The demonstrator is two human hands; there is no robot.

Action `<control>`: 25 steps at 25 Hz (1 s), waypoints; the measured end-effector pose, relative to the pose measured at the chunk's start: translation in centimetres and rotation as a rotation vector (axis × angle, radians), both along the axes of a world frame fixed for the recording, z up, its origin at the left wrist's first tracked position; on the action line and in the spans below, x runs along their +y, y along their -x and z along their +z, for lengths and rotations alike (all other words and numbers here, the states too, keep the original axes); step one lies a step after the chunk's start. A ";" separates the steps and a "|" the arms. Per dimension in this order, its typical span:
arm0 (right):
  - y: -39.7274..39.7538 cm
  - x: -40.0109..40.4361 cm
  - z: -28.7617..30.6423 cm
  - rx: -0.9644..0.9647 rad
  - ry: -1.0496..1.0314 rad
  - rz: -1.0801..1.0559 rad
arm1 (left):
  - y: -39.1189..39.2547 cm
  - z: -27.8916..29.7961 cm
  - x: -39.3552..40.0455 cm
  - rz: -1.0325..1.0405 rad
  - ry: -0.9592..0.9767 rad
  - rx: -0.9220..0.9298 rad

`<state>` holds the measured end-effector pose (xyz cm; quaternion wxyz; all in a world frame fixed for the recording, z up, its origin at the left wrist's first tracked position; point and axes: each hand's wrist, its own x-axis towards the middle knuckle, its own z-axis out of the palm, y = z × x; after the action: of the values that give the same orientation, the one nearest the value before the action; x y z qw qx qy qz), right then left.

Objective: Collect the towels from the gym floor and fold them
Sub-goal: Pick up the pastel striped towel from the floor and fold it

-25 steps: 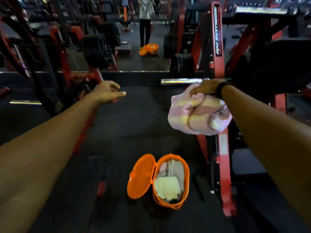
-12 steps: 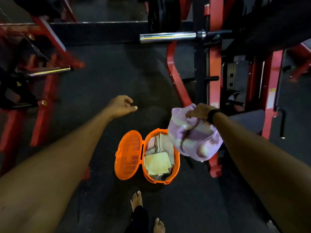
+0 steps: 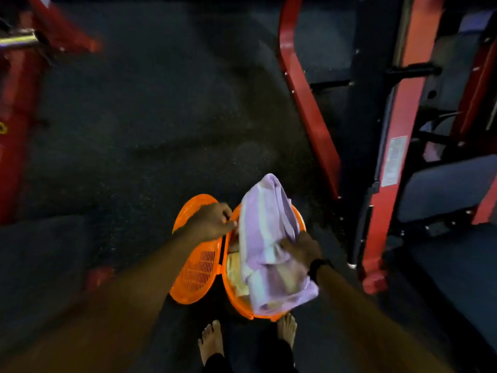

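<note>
Head view, items placed relative to the orange basket [image 3: 271, 314].

1. Orange basket: oval plastic, standing on the dark gym floor [image 3: 150, 125] just ahead of your bare feet [image 3: 212, 343]. Its perforated lid [image 3: 197, 275] lies swung open, joined to the basket's left side.

2. Striped towel [image 3: 265, 243]: lilac with pale yellow and white bands, draped loosely over the basket's opening. Its top fold rises past the basket's far rim and its lower end hangs over the near right rim. It is not folded flat.

3. Folded towels [image 3: 236, 275]: pale yellow cloth showing inside the basket, under the striped towel's left edge.

4. Your left hand [image 3: 212, 224]: above the seam between lid and basket, fingers curled and pinching the striped towel's left edge.

5. Your right hand [image 3: 301, 247]: over the basket's right side, fingers closed on a bunch of the striped towel; a dark band [image 3: 318, 267] sits on the wrist.

6. Red machine frame [image 3: 304, 98]: right of and beyond the basket, with a dark seat pad [image 3: 443, 192] further right.

7. Second red frame [image 3: 13, 130]: well left of the basket, blurred.
</note>
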<state>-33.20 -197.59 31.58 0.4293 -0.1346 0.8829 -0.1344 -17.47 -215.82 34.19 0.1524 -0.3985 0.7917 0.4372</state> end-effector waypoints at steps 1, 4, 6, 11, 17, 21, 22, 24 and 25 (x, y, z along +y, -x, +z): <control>-0.5 0.7 -3.9 -0.010 -0.067 0.007 | -0.2 -3.6 0.6 -0.021 -0.008 -0.021; -0.2 1.7 -12.7 0.136 -0.213 0.335 | -0.7 -13.3 2.8 -0.084 -0.011 -0.119; 0.7 0.8 -16.3 0.249 -0.106 0.626 | -0.1 -18.1 5.2 -0.138 0.045 -0.171; 4.0 -3.8 -23.9 0.395 -0.021 1.104 | 3.8 -25.8 10.1 -0.349 0.265 -0.184; 5.9 -7.1 -32.9 0.331 -0.065 1.229 | 4.2 -35.8 10.7 -0.352 0.503 -0.279; 6.5 -8.3 -38.5 0.286 -0.144 1.250 | 5.0 -41.3 10.0 -0.328 0.588 -0.295; 6.9 -8.4 -39.5 0.291 -0.140 1.249 | 5.4 -42.2 9.9 -0.308 0.595 -0.300; 7.3 -8.3 -40.4 0.306 -0.107 1.244 | 5.9 -42.9 9.5 -0.280 0.577 -0.292; 7.2 -8.3 -40.2 0.309 -0.107 1.245 | 5.8 -43.0 9.4 -0.277 0.566 -0.281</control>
<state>-40.38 -205.92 -8.65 0.3008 -0.6182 0.6967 0.2051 -23.22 -206.41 -8.79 0.2012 -0.3701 0.8994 0.1166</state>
